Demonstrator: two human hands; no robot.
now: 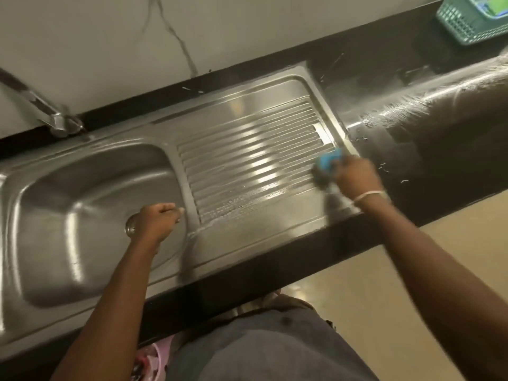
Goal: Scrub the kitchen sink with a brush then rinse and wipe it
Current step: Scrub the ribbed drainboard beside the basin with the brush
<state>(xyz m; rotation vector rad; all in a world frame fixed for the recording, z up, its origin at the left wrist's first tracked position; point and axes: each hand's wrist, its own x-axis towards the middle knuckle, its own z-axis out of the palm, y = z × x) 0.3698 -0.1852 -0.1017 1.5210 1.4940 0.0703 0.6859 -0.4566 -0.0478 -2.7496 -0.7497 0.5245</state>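
Head view. Stainless steel sink (90, 309) set into a dark desk (428, 149), basin at left, ribbed drainboard (247, 160) at right. Foamy water sits along the near ribs and near edge of the drainboard.

Right hand (357, 178) at the far right corner of the drainboard, fingers curled round a blue-topped brush (328, 163); dark bristle side faces down on the steel. Hand and brush are motion-blurred, so the exact finger placement is unclear. Pale bangle (368, 196) on the right wrist.

Left hand (158, 218) over the right side of the basin, just beside the ridge that divides basin from drainboard. Fingers curled into a loose fist; nothing visible in it, though the palm side is hidden. Drain fitting (131, 226) shows partly from behind this hand.

Metal tap (41, 108) at the back left rim, spout running off frame to the upper left. Green plastic basket (464, 23) on the desk at far right, well apart from the sink. Wet streaks and small white flecks on the desk to the right of the drainboard. Pale marbled wall (247, 28) behind.
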